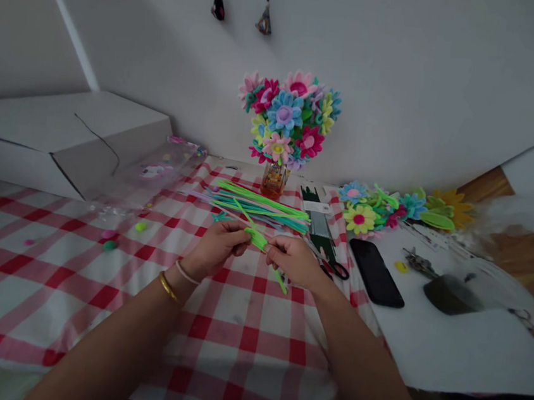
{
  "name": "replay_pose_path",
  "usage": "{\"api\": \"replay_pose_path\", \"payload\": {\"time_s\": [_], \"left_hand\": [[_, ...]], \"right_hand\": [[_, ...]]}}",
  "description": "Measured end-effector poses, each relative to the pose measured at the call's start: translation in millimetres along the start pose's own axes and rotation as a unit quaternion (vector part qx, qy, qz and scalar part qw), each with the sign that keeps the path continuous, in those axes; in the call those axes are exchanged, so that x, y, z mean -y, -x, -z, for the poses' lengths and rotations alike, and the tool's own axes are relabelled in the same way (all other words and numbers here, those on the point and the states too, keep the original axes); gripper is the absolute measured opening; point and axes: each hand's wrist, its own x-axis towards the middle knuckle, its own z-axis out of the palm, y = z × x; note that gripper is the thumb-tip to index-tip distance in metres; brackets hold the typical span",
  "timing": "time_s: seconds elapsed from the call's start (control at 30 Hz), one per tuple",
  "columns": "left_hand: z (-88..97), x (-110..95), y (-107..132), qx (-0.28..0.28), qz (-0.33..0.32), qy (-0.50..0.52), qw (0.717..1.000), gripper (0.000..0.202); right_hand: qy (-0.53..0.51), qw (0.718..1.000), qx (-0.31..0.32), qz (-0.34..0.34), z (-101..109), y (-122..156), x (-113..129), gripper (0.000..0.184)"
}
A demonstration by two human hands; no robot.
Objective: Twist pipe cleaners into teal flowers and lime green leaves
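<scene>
above the checked cloth (pixel 234 331), a bright green piece (pixel 256 239)

the left hand (pixel 221 244) and right hand (pixel 295 260) each pinch an end. it looks light, fuzzy and bendable, unlikely to slip; the ends seem the best hold, lest the middle crumple. just beyond lie fuzzy stems (pixel 270 209).
</scene>
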Motion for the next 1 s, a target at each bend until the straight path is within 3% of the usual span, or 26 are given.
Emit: {"api": "replay_pose_path", "payload": {"time_s": [0.23,0.33,0.6,0.8,1.0], "left_hand": [[1.0,1,-1,0.025,0.012,0.023,0.999,0.01],[-0.6,5,-1,0.06,0.02,0.024,0.998,0.015],[-3.8,10,0,0.068,0.044,0.028,0.996,0.016],[-1.2,8,0,0.079,0.047,0.012,0.996,0.017],[8.4,-5,2,0.088,0.067,0.052,0.993,0.025]], "right_hand": [[-0.059,0.998,-0.008,-0.013,-1,-2,-2,0.021],[-0.073,0.997,-0.011,-0.017,-2,-2,1,0.021],[-0.022,1.0,0.001,0.0,1,2,7,0.02],[0.042,0.998,0.01,0.052,5,3,6,0.02],[-0.064,0.998,0.013,0.011,8,1,1,0.02]]}}
